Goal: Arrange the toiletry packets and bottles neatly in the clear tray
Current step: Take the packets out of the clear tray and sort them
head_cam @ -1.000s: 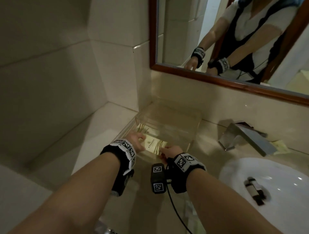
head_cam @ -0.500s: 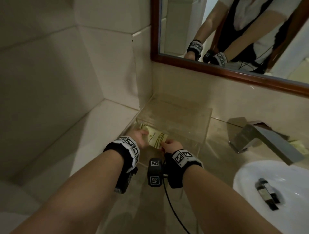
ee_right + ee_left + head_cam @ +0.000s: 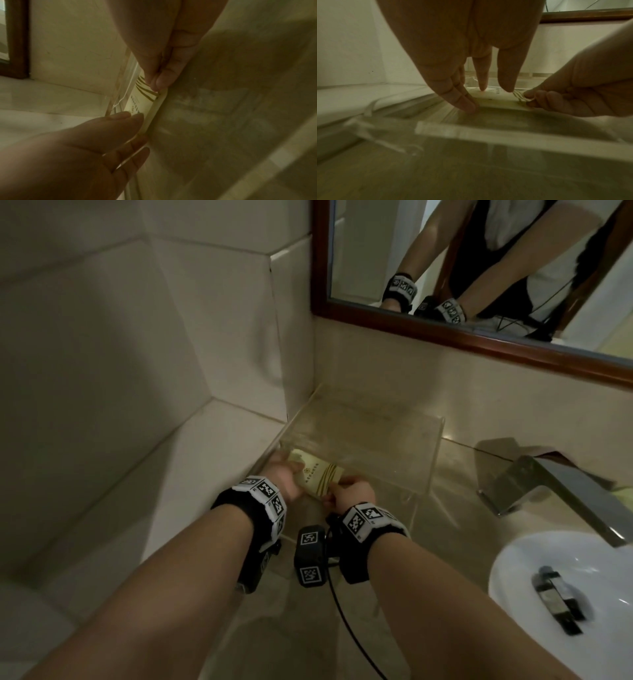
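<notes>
A clear tray (image 3: 434, 453) stands on the counter in the corner below the mirror. Cream toiletry packets (image 3: 320, 475) with gold stripes lie flat at its near left end. My left hand (image 3: 286, 474) has straight fingers; their tips touch the packets' left end (image 3: 496, 97) and the tray floor. My right hand (image 3: 347, 491) pinches the top packet's right corner between thumb and forefinger (image 3: 157, 84). The right wrist view shows the packet (image 3: 137, 102) beside the tray's left wall, with my left hand (image 3: 133, 117) at its end. No bottles show.
A chrome faucet (image 3: 548, 484) and a white basin (image 3: 582, 559) with a metal drain stopper (image 3: 555, 601) lie to the right. A wood-framed mirror (image 3: 479, 333) hangs above. Tiled walls and a pale ledge (image 3: 171, 491) close the left side.
Both hands have stayed on the packets and drawn them a little toward the tray's near left corner. The head view has shifted left and closer.
</notes>
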A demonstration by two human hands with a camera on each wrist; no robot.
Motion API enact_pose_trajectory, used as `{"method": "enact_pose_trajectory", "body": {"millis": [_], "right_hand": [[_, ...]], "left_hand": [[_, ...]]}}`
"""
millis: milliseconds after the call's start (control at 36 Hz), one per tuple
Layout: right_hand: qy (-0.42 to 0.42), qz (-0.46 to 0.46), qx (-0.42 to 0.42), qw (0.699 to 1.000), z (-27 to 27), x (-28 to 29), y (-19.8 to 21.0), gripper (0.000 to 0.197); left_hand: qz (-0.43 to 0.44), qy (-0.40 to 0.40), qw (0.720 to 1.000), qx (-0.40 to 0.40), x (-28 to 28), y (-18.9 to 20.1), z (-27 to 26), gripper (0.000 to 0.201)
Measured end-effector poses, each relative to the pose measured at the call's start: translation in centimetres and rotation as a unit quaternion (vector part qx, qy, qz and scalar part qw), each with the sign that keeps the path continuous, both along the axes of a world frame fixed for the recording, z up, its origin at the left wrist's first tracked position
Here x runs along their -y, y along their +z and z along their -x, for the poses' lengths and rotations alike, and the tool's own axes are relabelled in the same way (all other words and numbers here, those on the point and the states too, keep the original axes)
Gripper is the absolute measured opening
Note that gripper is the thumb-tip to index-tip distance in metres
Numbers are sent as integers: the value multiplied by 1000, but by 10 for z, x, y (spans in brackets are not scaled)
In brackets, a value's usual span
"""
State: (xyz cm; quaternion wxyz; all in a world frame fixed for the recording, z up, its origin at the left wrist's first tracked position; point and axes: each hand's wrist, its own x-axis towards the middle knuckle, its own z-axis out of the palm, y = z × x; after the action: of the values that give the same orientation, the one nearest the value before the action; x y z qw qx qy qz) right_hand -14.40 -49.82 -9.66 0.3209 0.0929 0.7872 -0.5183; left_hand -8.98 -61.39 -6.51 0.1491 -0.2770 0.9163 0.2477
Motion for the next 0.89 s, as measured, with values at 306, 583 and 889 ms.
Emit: {"method": "enact_pose_trajectory", "body": {"millis": [306, 583, 889], "right_hand": [[67, -57, -55, 995, 3, -7, -5, 29], [130, -36, -58, 989, -6, -58, 30, 26], [129, 33, -104, 986, -32, -144, 75, 27]], "left_hand": [[7, 7, 1000, -9, -4, 2, -5, 59], [36, 10, 999, -22, -34, 28, -24, 59], [57, 11, 997, -47, -112, 62, -64, 63]]}}
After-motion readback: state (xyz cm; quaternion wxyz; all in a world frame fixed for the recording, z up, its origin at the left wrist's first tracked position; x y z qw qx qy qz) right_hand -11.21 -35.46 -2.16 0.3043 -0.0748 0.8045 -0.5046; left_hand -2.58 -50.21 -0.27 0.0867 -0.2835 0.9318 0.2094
